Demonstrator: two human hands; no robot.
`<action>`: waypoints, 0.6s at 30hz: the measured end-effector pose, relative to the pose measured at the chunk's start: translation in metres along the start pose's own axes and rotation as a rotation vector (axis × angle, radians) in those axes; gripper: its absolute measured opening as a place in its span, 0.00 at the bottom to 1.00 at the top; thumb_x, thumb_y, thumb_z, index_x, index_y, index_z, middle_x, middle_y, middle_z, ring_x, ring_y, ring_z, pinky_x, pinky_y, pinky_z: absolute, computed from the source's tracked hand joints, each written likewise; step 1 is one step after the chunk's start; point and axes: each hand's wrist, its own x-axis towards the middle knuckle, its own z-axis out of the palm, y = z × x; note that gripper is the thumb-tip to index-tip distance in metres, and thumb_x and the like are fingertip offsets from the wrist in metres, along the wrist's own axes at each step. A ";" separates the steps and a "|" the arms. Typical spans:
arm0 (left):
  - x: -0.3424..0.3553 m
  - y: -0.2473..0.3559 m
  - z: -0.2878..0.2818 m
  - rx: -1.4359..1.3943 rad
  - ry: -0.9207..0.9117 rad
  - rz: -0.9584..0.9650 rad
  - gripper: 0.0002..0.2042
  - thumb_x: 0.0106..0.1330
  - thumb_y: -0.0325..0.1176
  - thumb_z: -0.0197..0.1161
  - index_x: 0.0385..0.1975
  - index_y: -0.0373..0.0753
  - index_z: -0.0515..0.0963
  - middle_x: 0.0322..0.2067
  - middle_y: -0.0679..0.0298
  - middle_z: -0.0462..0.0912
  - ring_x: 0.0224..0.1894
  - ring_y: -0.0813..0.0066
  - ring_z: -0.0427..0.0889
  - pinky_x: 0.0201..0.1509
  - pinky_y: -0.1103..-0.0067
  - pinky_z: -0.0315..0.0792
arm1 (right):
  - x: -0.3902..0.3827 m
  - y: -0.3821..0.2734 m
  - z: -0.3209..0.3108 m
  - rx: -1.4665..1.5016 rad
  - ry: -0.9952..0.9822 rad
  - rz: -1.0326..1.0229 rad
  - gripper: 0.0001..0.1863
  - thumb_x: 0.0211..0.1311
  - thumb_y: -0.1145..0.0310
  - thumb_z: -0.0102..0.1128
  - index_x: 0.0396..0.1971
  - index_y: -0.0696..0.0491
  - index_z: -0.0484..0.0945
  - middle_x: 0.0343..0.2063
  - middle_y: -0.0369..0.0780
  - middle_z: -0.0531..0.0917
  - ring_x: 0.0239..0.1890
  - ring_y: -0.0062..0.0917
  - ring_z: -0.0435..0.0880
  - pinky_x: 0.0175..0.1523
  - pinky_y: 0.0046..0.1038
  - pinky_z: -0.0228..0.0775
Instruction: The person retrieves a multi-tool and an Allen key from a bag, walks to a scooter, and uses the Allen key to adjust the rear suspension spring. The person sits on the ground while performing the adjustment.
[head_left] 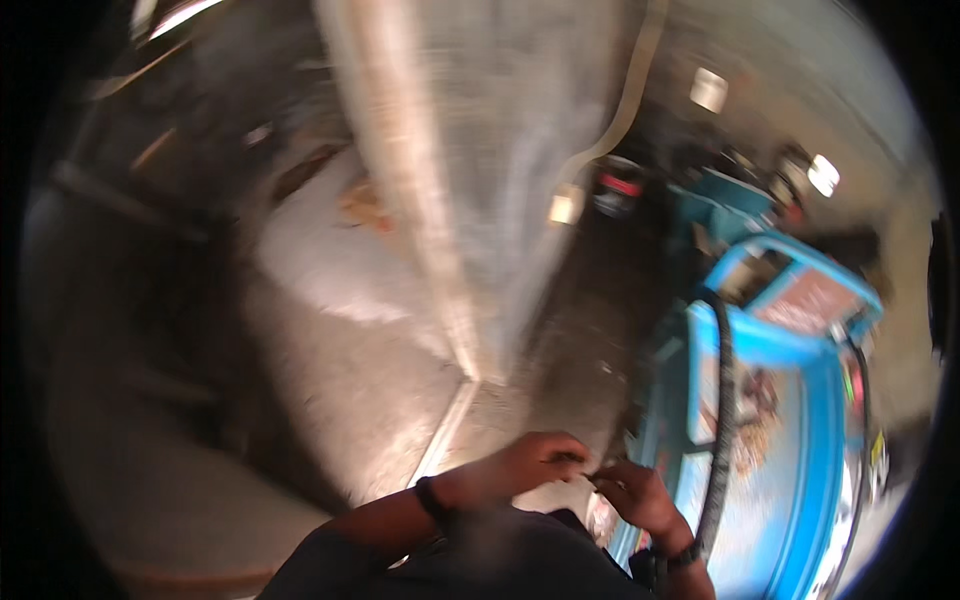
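My left hand [530, 464] and my right hand [638, 494] are close together in front of my body, low in the view. The fingers of both are curled in a pinch, with fingertips almost meeting. Something small, thin and dark shows at the fingers, too small and blurred to name. A dark band sits on each wrist. Just right of my right hand stands a blue open-topped bin [815, 470], with loose brownish bits [757, 420] on its pale floor.
A black curved bar [717, 440] runs along the bin's near side. Ahead rises a pale wall corner [480, 200], with a whitish heap [330, 250] at its left. A teal container [735, 200] and a dark bucket with a red band [618, 187] stand at the back right.
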 end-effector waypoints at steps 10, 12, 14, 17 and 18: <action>0.192 -0.021 -0.072 -0.058 0.028 -0.257 0.13 0.76 0.33 0.60 0.56 0.38 0.78 0.43 0.66 0.85 0.40 0.77 0.86 0.43 0.78 0.77 | 0.014 0.090 -0.143 0.494 0.526 0.392 0.06 0.66 0.76 0.67 0.41 0.58 0.84 0.40 0.39 0.86 0.44 0.23 0.85 0.52 0.26 0.76; 0.244 -0.027 -0.089 -0.037 0.024 -0.284 0.13 0.76 0.35 0.61 0.56 0.39 0.78 0.39 0.68 0.84 0.38 0.80 0.84 0.42 0.79 0.76 | 0.019 0.116 -0.174 0.591 0.674 0.328 0.08 0.66 0.80 0.65 0.44 0.59 0.81 0.40 0.38 0.85 0.44 0.21 0.84 0.52 0.25 0.76; 0.299 -0.023 -0.103 -0.022 0.050 -0.282 0.13 0.76 0.34 0.62 0.56 0.39 0.78 0.37 0.68 0.84 0.37 0.81 0.83 0.41 0.80 0.76 | 0.025 0.142 -0.207 0.564 0.782 0.303 0.07 0.67 0.83 0.62 0.43 0.58 0.80 0.39 0.38 0.85 0.44 0.20 0.84 0.51 0.24 0.76; 0.374 -0.021 -0.123 0.017 0.061 -0.302 0.12 0.76 0.33 0.60 0.55 0.36 0.78 0.39 0.66 0.84 0.39 0.77 0.85 0.40 0.80 0.76 | 0.038 0.166 -0.245 0.591 0.933 0.261 0.06 0.68 0.83 0.60 0.42 0.58 0.79 0.39 0.37 0.85 0.43 0.20 0.84 0.50 0.23 0.75; 0.398 -0.021 -0.127 -0.005 0.067 -0.292 0.13 0.76 0.33 0.61 0.55 0.37 0.78 0.38 0.67 0.84 0.38 0.79 0.85 0.40 0.81 0.76 | 0.042 0.170 -0.258 0.663 0.987 0.259 0.05 0.69 0.83 0.59 0.41 0.58 0.79 0.39 0.38 0.84 0.44 0.21 0.83 0.51 0.24 0.73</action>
